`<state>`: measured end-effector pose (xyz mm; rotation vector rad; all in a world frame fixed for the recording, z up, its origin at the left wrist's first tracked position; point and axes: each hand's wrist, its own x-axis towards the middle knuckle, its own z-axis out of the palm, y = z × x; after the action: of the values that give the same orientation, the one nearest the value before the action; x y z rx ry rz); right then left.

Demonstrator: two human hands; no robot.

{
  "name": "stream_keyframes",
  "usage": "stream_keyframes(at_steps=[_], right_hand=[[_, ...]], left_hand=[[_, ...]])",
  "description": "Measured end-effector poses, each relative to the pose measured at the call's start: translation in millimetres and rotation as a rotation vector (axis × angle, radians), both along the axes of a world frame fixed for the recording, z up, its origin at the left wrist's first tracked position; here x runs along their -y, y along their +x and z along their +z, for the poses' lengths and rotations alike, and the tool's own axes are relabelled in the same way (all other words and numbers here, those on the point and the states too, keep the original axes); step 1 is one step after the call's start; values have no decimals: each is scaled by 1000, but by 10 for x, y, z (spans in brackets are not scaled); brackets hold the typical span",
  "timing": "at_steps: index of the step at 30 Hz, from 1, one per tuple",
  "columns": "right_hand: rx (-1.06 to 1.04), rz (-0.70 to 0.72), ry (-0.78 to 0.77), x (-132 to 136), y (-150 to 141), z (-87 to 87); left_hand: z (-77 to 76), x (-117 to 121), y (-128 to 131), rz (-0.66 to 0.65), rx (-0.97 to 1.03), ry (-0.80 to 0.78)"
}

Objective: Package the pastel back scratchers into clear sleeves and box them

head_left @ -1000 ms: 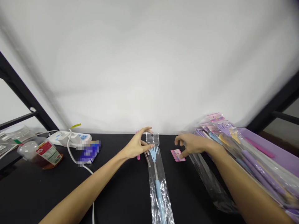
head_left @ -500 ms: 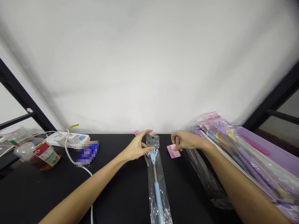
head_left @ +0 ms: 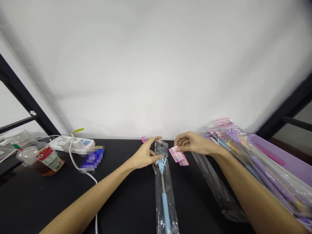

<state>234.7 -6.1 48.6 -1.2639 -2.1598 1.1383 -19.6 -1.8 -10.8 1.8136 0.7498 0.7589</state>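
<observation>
My left hand (head_left: 145,154) grips the edge of a clear plastic bag (head_left: 162,150) near its top, which holds a back scratcher (head_left: 163,191) with a pale blue plastic hand, metal shaft and blue handle. My right hand (head_left: 188,143) pinches a pink printed card (head_left: 176,153) close to the bag's top right edge. A second pink card piece (head_left: 184,162) shows just below it, though its connection is unclear. A pink plastic claw tip (head_left: 144,139) pokes out beyond my left hand, its remainder hidden.
A purple tray (head_left: 269,152) of bagged back scratchers lies at right, beside a loose clear bag (head_left: 218,185) on the black table (head_left: 44,203). At left are a white power strip (head_left: 71,144), a white cable (head_left: 73,159), a labelled plastic container (head_left: 40,159) and a blurred blue packet (head_left: 92,159).
My right hand has lifted the pink card off the table and carried it left, toward the bag. My left hand remains on the bag with little movement.
</observation>
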Motion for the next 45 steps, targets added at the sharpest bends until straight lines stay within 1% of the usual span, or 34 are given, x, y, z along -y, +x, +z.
stream_keyframes(at_steps=[2, 4, 6, 9, 11, 13, 15, 19, 21, 24, 26, 29, 32, 36, 40, 45], right_hand=[[-89, 7, 89, 75, -140, 93], [-81, -53, 246, 112, -262, 120], [11, -109, 412, 114, -343, 100], [148, -106, 616, 98, -392, 60], [195, -97, 711, 100, -402, 53], [231, -100, 743, 113, -408, 55], [266, -98, 710, 126, -414, 56], [314, -106, 579, 133, -400, 54], [292, -100, 574, 129, -377, 58], [235, -71, 620, 119, -344, 59], [188, -64, 612, 105, -334, 45], [112, -88, 555, 74, -335, 3], [57, -120, 511, 49, -340, -23], [25, -92, 428, 55, -333, 1], [-63, -89, 382, 73, -334, 16], [-235, -119, 236, 39, -336, -41]], left_hand=[[12, 14, 5, -18, 9, -5], [54, 47, 12, -40, 14, -9], [110, 89, 20, -55, 3, -14], [171, 137, 34, -81, -16, -15], [176, 143, 40, -101, -13, -14], [159, 130, 38, -106, 5, -14], [134, 106, 27, -98, 28, -17], [112, 66, 6, -89, 76, -32], [120, 60, 5, -78, 88, -50], [146, 65, 14, -43, 67, -93], [165, 75, 24, -22, 49, -120], [189, 92, 34, -4, 44, -126], [210, 106, 34, 22, 56, -96], [230, 107, 17, 60, 68, -62], [243, 107, 1, 64, 70, -52], [245, 133, 6, 43, 57, -47]])
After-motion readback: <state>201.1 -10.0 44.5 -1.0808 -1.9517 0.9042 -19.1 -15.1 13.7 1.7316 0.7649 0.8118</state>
